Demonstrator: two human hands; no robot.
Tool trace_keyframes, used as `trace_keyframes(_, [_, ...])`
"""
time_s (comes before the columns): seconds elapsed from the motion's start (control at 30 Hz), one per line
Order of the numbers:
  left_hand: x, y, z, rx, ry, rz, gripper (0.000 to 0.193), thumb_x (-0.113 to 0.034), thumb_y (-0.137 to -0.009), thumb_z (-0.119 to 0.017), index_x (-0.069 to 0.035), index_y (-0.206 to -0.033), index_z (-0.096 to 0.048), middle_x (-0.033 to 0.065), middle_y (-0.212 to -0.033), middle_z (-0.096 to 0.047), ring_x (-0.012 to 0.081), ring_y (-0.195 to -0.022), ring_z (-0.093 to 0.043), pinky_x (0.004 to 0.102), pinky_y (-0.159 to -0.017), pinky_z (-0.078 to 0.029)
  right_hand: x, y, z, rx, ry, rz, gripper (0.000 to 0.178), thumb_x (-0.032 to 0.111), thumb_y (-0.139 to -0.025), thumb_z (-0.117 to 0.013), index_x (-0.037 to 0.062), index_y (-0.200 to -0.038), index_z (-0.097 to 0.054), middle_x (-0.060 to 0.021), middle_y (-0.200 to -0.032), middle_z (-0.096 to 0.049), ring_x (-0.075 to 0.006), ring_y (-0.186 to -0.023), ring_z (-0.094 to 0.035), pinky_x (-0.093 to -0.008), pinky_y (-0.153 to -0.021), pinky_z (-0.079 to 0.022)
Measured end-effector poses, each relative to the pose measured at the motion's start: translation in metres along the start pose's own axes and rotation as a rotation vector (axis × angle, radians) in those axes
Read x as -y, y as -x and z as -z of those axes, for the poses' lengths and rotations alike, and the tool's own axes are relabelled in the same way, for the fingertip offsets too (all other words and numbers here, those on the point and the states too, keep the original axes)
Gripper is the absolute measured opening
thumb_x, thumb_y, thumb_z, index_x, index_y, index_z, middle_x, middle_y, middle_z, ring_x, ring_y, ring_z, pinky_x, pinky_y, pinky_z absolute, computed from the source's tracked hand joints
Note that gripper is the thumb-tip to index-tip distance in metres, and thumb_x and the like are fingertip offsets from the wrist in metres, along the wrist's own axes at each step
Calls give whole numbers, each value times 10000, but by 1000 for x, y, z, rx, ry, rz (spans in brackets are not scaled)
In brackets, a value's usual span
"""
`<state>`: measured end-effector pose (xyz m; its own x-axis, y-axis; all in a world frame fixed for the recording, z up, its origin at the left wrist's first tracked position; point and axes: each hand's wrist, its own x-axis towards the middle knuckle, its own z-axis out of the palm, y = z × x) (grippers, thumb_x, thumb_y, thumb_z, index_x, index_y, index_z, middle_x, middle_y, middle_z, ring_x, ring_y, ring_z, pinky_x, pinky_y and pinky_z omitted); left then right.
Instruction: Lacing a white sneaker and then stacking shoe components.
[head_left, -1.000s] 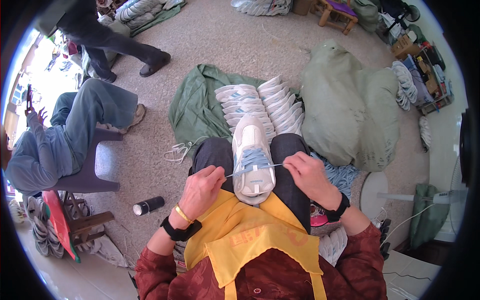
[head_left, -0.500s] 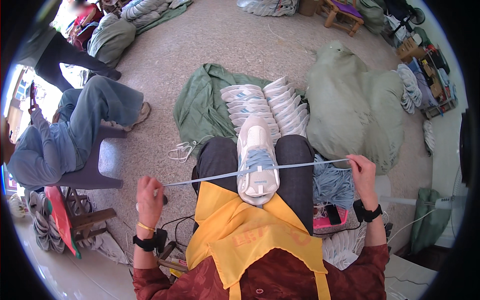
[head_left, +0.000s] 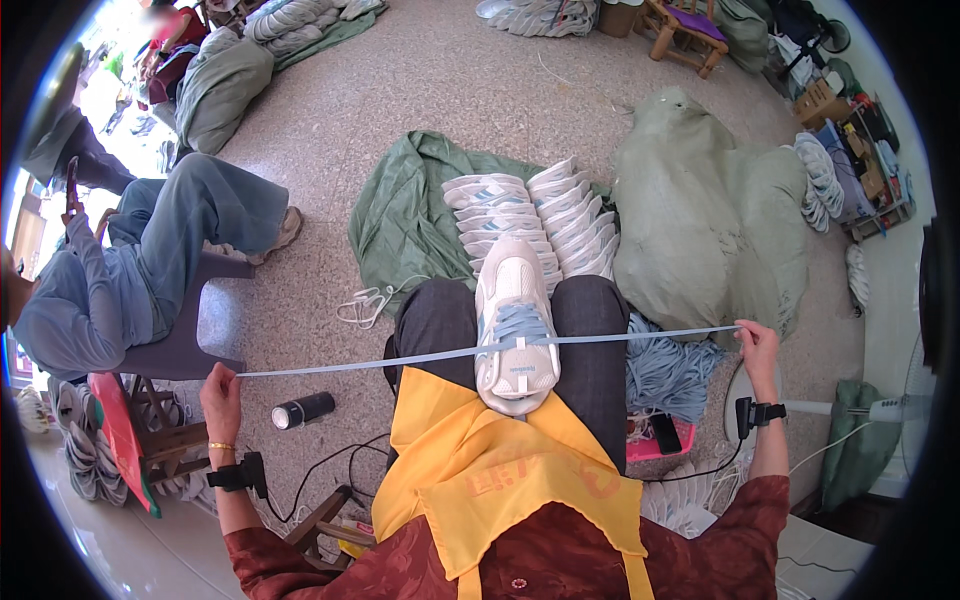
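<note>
A white sneaker (head_left: 512, 262) rests between my knees, toe pointing away, with a light blue shoelace (head_left: 640, 335) threaded through its eyelets. The lace's two free ends stretch out sideways in a nearly straight line. My left hand (head_left: 220, 400) pinches one end, far out to the left beyond my knee. At the right, my right hand (head_left: 758, 350) pinches the other end, above a pile of loose blue laces (head_left: 672, 370). The sneaker touches neither hand. A yellow apron (head_left: 500, 480) covers my lap behind its heel.
Stacked white sneakers (head_left: 495, 210) stand ahead on a green cloth (head_left: 395, 200). Large green sacks (head_left: 690, 210) bulge at the right. A pink tray (head_left: 675, 438) holds a phone. Left, a person sits on a grey stool (head_left: 195, 330), near a black cylinder (head_left: 303, 410) on the floor.
Both hands have spread farther apart, the left well outward and the right slightly, drawing out longer lace ends. The black cylinder has come into fuller view. At left, a standing person has moved away.
</note>
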<state>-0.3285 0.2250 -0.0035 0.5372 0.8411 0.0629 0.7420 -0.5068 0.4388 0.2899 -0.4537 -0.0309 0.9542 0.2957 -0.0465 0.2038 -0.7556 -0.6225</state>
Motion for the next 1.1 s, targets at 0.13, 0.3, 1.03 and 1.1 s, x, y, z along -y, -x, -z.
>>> trace_keyframes(0.13, [-2, -5, 5, 7, -5, 8, 155, 31, -868, -672, -3, -888, -522, 78, -711, -496, 166, -644, -468, 325, -618, -430, -9, -4, 4, -47, -17, -38, 215, 3, -964, -586, -17, -1090, -759, -77, -792, -733, -85, -534, -595, -244, -484, -476])
trace_keyframes(0.3, [-5, -14, 4, -8, -25, -37, 142, 46, -852, -659, 10, -893, -528, 104, -743, -526, 211, -661, -521, 343, -635, -445, -16, -9, 5, -98, 7, 2, 180, 33, -964, -601, -31, -1022, -759, -70, -751, -719, -97, -554, -624, -253, -494, -504])
trace_keyframes(1.03, [-197, -38, -40, 433, 313, -221, 74, 8, -850, -692, -14, -847, -622, 40, -712, -588, 107, -673, -550, 292, -624, -482, 237, 51, -66, 600, -637, -15, 238, 179, -1054, -584, -32, -1045, -695, -87, -922, -724, -118, -717, -679, -256, -635, -552])
trace_keyframes(1.1, [-226, -6, -69, 669, 488, -181, 89, 10, -860, -708, -7, -858, -621, 24, -748, -632, 88, -683, -585, 269, -632, -509, 247, 70, -91, 799, -568, -11, 236, 164, -1050, -575, -37, -1034, -697, -85, -914, -729, -113, -696, -679, -254, -596, -545])
